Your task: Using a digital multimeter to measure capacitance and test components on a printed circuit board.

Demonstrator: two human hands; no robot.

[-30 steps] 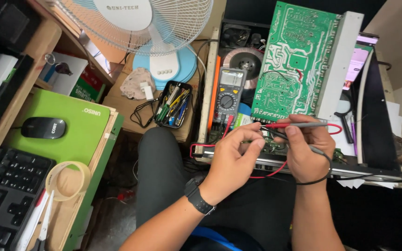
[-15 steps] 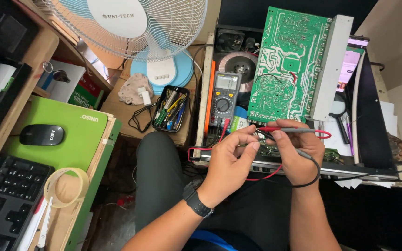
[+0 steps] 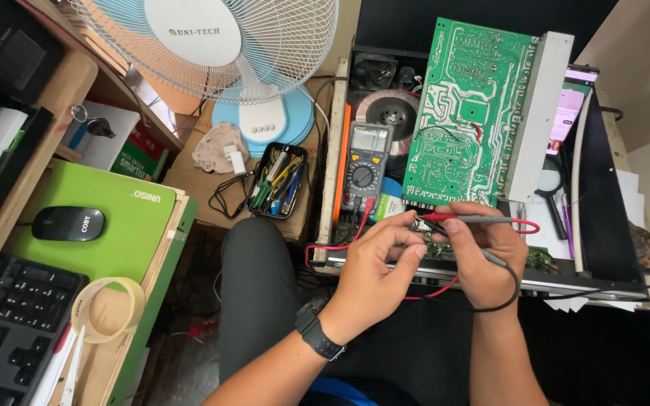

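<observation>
My right hand (image 3: 483,259) grips a red multimeter probe (image 3: 483,219) lying across its fingers, pointing left, and seems to hold a black probe (image 3: 490,258) lower down. My left hand (image 3: 374,271), a black watch on its wrist, pinches something small at the probe tips, too small to make out. Both hands hover over the front edge of an open black chassis (image 3: 566,282). A green circuit board (image 3: 472,113) is tilted upright behind them. The grey and orange multimeter (image 3: 365,167) lies to the left, red lead (image 3: 332,246) trailing down.
A white and blue desk fan (image 3: 242,68) stands at the back left beside a black tray of pens (image 3: 274,183). A green mat (image 3: 118,225) carries a black mouse (image 3: 68,223); a keyboard (image 3: 9,323) and tape roll (image 3: 107,308) lie nearer. A phone (image 3: 566,113) leans at the right.
The view has shifted a little. My hands have stayed together over the chassis edge, with the probes still held in the same way.
</observation>
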